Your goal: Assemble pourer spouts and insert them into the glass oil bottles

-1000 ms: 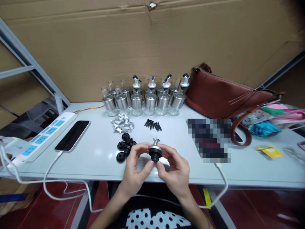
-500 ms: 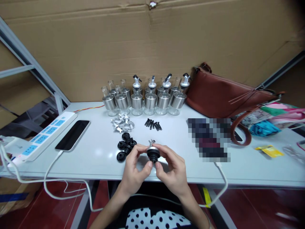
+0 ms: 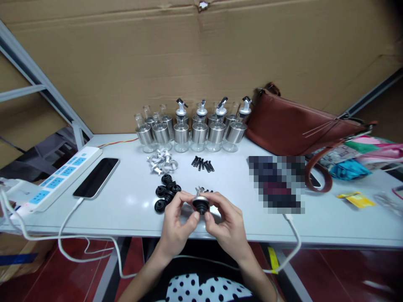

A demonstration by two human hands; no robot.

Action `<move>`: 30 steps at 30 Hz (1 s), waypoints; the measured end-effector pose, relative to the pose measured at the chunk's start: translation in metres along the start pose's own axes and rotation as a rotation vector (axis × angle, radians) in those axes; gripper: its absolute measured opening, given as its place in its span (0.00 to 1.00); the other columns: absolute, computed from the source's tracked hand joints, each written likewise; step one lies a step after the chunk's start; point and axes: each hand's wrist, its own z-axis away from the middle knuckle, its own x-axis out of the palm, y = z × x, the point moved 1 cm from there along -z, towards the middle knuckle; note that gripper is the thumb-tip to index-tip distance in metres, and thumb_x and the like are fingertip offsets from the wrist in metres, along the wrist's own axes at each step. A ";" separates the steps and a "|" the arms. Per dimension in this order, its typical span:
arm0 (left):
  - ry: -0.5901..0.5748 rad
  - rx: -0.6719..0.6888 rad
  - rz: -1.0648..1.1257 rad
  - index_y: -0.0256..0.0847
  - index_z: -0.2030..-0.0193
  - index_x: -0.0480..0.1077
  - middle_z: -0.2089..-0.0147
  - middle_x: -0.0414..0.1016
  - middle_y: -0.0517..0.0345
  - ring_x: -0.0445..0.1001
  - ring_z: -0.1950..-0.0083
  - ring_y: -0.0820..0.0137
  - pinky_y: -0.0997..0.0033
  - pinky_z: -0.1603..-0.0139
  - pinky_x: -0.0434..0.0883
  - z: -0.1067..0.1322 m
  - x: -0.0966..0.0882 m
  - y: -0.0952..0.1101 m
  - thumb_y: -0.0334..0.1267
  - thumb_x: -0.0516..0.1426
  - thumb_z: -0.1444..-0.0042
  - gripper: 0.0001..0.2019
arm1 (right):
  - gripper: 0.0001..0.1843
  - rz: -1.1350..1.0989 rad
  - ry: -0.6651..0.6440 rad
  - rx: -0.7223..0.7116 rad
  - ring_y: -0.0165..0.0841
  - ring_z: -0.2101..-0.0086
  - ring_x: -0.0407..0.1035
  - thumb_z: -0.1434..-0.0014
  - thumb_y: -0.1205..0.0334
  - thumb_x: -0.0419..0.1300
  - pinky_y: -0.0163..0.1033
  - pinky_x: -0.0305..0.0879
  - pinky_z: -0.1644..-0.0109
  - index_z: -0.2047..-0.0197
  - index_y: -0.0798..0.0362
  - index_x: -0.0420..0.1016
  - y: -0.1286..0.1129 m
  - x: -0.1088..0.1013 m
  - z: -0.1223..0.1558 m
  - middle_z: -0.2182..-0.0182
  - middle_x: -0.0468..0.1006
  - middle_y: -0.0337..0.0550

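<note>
Between my two hands, near the table's front edge, is a bottle pourer with a silver cap and a ribbed black stopper. My left hand grips it from the left, thumb low and index finger at the cap. From the other side my right hand pinches it the same way. Black stoppers lie in a pile left of my hands. Silver pourer caps are heaped behind them. Several small black levers lie further back in the middle. Partly hidden behind my fingers are small dark pieces.
Glass bottles with steel bands stand in rows at the back, some topped with pourers. A phone and a power strip are at left. A brown handbag, a pixelated patch and a yellow packet are at right. White cables cross the front edge.
The pourer has tilted slightly and shifted a little to the left in my fingers. Small dark pieces behind my right fingers now show. Both hands keep their hold.
</note>
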 end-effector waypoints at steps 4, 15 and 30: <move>-0.002 0.014 -0.029 0.40 0.62 0.65 0.65 0.70 0.59 0.69 0.62 0.72 0.74 0.60 0.66 0.000 0.001 0.000 0.40 0.57 0.43 0.07 | 0.16 0.003 0.006 0.003 0.30 0.69 0.68 0.45 0.70 0.55 0.35 0.69 0.66 0.53 0.50 0.69 0.001 -0.001 0.001 0.69 0.73 0.39; 0.042 0.027 -0.167 0.39 0.63 0.66 0.65 0.72 0.56 0.71 0.62 0.69 0.72 0.60 0.68 0.002 0.002 -0.001 0.37 0.56 0.45 0.05 | 0.14 0.003 0.033 0.027 0.29 0.71 0.69 0.47 0.71 0.56 0.34 0.69 0.68 0.56 0.51 0.72 0.000 -0.002 0.002 0.71 0.74 0.39; 0.010 -0.033 -0.055 0.46 0.47 0.69 0.48 0.70 0.53 0.70 0.47 0.66 0.68 0.46 0.69 0.000 0.002 0.000 0.40 0.56 0.40 0.14 | 0.11 -0.015 0.099 0.090 0.31 0.65 0.77 0.38 0.66 0.53 0.34 0.75 0.63 0.55 0.51 0.74 -0.002 -0.001 0.000 0.62 0.81 0.45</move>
